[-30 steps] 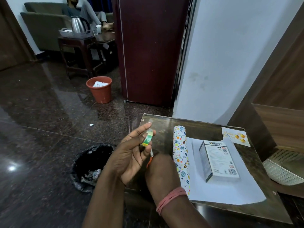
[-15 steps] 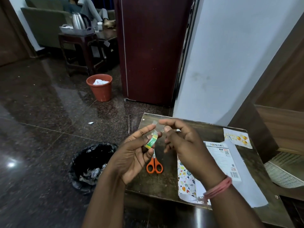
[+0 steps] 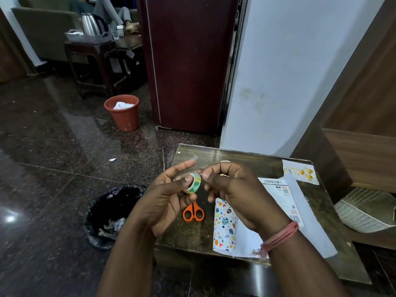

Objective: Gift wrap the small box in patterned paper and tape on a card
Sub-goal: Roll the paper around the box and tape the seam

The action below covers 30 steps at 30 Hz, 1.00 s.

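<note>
A home living room is suggested by a sofa (image 3: 42,28), a kettle (image 3: 90,23) on a side table (image 3: 90,48), and what may be a fridge (image 3: 188,61).

Dim indoor light; a bright glare spot on the polished floor (image 3: 53,172) at left; wide-angle bending at edges, slight softness throughout
</note>
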Tool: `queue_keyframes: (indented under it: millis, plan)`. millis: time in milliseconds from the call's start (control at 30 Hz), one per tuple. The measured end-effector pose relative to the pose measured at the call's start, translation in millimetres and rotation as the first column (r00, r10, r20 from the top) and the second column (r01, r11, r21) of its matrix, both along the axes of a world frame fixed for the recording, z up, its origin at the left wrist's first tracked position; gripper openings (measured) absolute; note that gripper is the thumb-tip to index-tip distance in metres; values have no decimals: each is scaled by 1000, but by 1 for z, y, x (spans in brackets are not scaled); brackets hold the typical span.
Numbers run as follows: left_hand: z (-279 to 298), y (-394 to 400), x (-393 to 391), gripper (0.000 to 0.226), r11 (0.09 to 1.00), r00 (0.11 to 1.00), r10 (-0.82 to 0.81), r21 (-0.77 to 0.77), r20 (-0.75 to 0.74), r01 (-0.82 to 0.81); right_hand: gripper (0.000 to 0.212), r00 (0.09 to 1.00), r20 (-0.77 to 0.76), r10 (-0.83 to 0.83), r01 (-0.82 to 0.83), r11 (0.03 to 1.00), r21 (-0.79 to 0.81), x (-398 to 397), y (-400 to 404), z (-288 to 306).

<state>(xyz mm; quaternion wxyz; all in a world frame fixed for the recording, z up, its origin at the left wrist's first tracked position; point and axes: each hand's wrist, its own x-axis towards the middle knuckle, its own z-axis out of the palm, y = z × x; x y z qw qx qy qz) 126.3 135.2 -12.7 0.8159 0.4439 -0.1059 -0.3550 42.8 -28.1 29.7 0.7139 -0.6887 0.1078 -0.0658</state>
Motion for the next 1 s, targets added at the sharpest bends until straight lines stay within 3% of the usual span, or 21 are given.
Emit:
queue_keyframes:
  millis: [300, 367, 433, 533, 633, 700, 833, 1000]
  plan:
    - [0, -6, -3, 49, 998, 993, 55, 17, 107, -57, 13, 991, -100, -84, 106, 963, 246, 5, 12, -7]
    - [-2, -7, -1, 49, 997, 991, 76, 12, 107, -78, 25, 987, -115, -114, 142, 948, 284, 5, 14, -7]
    - [-5, -9, 1, 49, 992, 990, 125, -2, 70, -125, 37, 984, -113, -141, 170, 930, 324, 6, 14, -9]
    - [-14, -9, 7, 45, 957, 962, 263, 104, 73, -270, 34, 969, -132, -207, 238, 927, 291, 7, 12, -12]
    - [-27, -7, 12, 42, 821, 879, 398, 325, 265, -469, 28, 962, -147, -229, 259, 937, 235, 6, 8, -13]
    - [-34, -8, 12, 41, 691, 792, 403, 415, 459, -592, 21, 963, -137, -231, 257, 938, 233, 4, 6, -13]
    - [-40, -14, 6, 52, 463, 632, 189, 499, 752, -732, 17, 972, -110, -208, 226, 955, 192, 0, 3, -13]
    - [-46, -18, 1, 71, 377, 591, 5, 546, 807, -748, 20, 973, -112, -203, 216, 970, 115, -11, -9, -10]
